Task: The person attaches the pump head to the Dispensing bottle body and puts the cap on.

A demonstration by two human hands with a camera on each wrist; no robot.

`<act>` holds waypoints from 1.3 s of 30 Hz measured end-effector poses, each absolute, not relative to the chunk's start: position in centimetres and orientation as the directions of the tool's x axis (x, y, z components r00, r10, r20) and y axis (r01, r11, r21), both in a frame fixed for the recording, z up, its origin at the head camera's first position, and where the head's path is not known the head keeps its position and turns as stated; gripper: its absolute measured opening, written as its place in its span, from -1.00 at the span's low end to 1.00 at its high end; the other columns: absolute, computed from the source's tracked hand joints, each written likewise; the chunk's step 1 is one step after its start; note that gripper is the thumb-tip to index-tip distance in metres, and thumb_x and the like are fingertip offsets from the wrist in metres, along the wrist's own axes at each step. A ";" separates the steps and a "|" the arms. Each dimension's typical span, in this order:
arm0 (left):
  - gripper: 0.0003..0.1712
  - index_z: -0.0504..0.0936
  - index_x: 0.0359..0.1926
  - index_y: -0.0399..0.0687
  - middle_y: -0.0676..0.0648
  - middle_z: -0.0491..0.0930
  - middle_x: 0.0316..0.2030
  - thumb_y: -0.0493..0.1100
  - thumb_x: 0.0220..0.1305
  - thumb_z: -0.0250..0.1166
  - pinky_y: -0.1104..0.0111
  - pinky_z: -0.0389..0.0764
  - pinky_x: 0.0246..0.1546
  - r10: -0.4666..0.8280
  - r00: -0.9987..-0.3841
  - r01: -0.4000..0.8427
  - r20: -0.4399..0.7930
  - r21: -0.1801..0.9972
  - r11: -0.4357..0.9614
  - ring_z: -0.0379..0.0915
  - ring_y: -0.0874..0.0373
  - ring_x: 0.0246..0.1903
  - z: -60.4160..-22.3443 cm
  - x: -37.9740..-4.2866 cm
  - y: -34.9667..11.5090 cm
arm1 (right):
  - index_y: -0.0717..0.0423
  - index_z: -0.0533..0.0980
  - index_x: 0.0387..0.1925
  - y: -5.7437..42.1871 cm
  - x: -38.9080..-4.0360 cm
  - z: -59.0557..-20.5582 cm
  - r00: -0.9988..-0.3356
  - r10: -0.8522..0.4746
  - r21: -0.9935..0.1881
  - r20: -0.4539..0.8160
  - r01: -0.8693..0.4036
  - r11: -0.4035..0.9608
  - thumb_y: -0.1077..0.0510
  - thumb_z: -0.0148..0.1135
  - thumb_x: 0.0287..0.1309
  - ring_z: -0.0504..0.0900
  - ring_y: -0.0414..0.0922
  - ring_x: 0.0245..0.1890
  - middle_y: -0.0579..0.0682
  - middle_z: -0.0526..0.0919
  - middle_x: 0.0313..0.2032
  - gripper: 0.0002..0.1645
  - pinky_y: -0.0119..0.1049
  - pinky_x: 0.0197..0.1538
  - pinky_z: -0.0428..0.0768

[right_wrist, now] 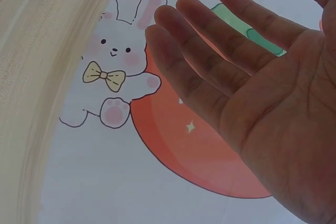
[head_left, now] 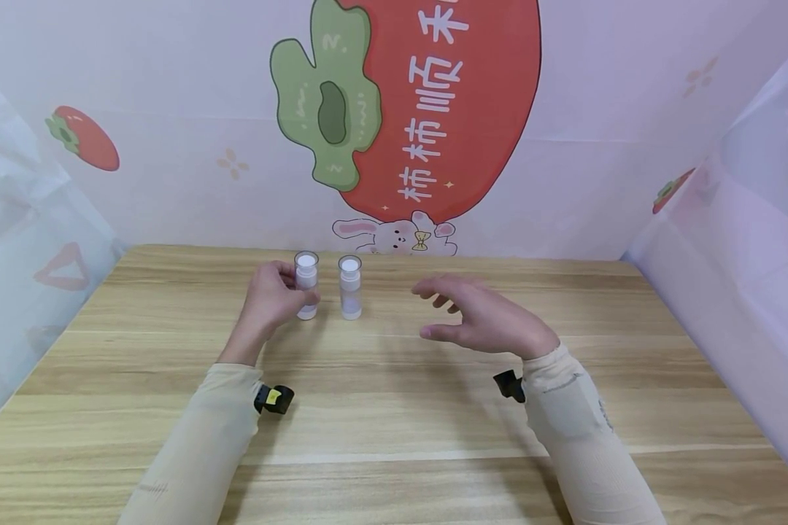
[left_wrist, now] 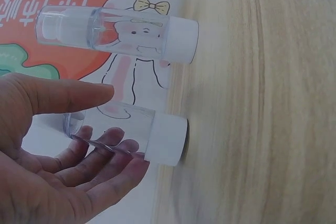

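Observation:
Two clear cylindrical pump bottles with white base bands stand upright near the table's back edge. My left hand (head_left: 274, 295) is around the left bottle (head_left: 307, 281), its thumb in front and its other fingers loosely curved behind. In the left wrist view, those fingers show through the clear wall of this bottle (left_wrist: 167, 139), while the thumb extends straight across its upper part without visibly pressing. The right bottle (head_left: 351, 288) stands a short gap away, untouched. My right hand (head_left: 482, 315) hovers above the table to its right, fingers relaxed and holding nothing; the palm shows in the right wrist view.
The wood-grain table (head_left: 381, 430) ends behind the bottles at a printed backdrop (head_left: 584, 146) with a large red persimmon and a white rabbit. Pale sheets hang at both sides. Each wrist carries a small black camera (head_left: 276, 398).

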State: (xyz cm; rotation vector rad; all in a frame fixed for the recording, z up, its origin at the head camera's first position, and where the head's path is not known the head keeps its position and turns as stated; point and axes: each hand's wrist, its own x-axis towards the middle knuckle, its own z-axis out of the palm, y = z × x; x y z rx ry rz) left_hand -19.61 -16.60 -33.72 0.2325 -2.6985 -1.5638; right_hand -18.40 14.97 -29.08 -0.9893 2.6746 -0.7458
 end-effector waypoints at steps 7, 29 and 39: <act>-0.41 0.43 0.12 -0.50 -0.39 0.49 0.06 -0.39 0.09 0.42 0.00 0.55 0.12 -0.144 -0.988 -0.126 -0.062 0.864 0.488 0.44 -0.21 0.08 -33.8 -19.7 -16.6 | 0.06 0.44 0.33 15.0 -18.4 -29.2 -0.759 -0.651 -0.521 -0.015 -0.550 0.653 0.01 0.48 0.19 0.58 0.00 0.14 -0.05 0.55 0.23 -0.28 0.00 0.14 0.59; -0.40 0.39 0.13 -0.50 -0.38 0.46 0.02 -0.37 0.10 0.41 0.02 0.55 0.08 -0.147 -0.984 -0.158 -0.097 0.855 0.494 0.44 -0.20 0.02 -33.7 -19.7 -16.6 | 0.06 0.45 0.33 15.0 -18.5 -29.4 -0.762 -0.647 -0.508 -0.023 -0.549 0.664 0.01 0.47 0.19 0.59 -0.04 0.12 -0.06 0.56 0.22 -0.29 -0.07 0.11 0.61; -0.38 0.39 0.12 -0.49 -0.35 0.47 -0.03 -0.34 0.07 0.44 0.05 0.54 0.02 -0.148 -0.986 -0.146 -0.079 0.841 0.521 0.44 -0.17 -0.03 -34.0 -19.8 -16.5 | 0.07 0.45 0.32 15.0 -18.5 -29.5 -0.757 -0.653 -0.516 -0.029 -0.548 0.658 0.02 0.48 0.18 0.60 0.00 0.12 -0.04 0.57 0.21 -0.29 0.02 0.13 0.60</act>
